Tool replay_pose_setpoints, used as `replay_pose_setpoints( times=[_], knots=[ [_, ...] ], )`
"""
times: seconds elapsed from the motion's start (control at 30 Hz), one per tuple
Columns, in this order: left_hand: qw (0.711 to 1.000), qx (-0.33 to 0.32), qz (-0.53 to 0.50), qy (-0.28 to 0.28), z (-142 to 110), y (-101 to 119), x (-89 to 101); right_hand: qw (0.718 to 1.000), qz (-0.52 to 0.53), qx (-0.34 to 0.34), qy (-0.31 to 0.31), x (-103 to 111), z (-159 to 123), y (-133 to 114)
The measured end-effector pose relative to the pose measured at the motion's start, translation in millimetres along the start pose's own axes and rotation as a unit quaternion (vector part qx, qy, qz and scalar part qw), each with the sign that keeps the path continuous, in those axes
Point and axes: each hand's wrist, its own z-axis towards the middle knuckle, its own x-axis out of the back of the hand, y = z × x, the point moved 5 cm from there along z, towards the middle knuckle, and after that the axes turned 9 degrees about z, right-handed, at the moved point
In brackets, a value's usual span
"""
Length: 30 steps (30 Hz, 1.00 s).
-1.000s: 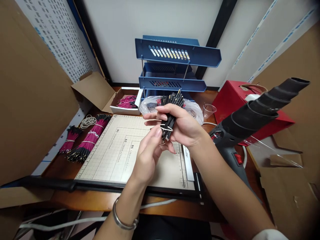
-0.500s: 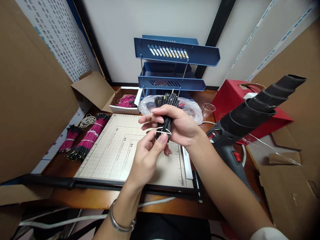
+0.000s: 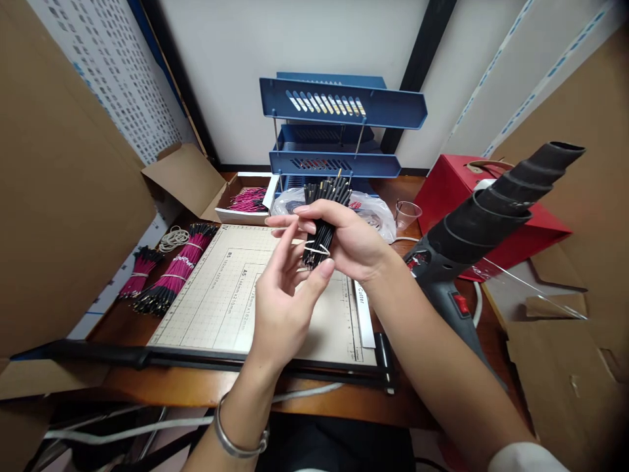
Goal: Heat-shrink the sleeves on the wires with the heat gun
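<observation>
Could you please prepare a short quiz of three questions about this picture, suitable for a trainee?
1. What colour is the switch on the dark grey tool? A. Green B. Red C. White
2. True or false: the white band crosses the black rods near the end closest to the person, while the right hand grips them.
3. Fill in: behind the cutting board, the open box holds ____ and black wires.

Key: 1. B; 2. True; 3. pink

Left hand [image 3: 278,321] opens from pinch: thumb off band [image 3: 317,250], index finger raised near right hand's [image 3: 354,242] fingertips.
</observation>
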Motion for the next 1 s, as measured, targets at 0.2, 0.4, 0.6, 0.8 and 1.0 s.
replay_pose_setpoints(
  times=[0.2,0.4,0.6,0.8,1.0],
  knots=[
    [0.997,-0.005,0.019,0.077,1.7,2.7,-2.9,0.999,-0.006,0.039,-0.02,-3.6,-1.1,-3.1],
    [0.987,-0.062,0.037,0.142,-5.2,-0.6,1.5,0.998,-0.008,0.034,-0.043,-8.6,-2.4,-5.4],
    [0.98,-0.125,0.049,0.149,-11.3,4.4,5.4,0.999,0.009,-0.006,-0.042,-8.7,-3.5,-3.8],
    [0.992,-0.101,0.074,0.029,3.0,10.6,12.3,0.999,0.009,-0.009,-0.038,-3.5,-2.3,-5.2],
    [0.993,-0.076,0.08,-0.033,16.7,7.5,17.8,0.999,-0.01,-0.014,-0.038,-4.3,-0.5,-2.0]
  ],
)
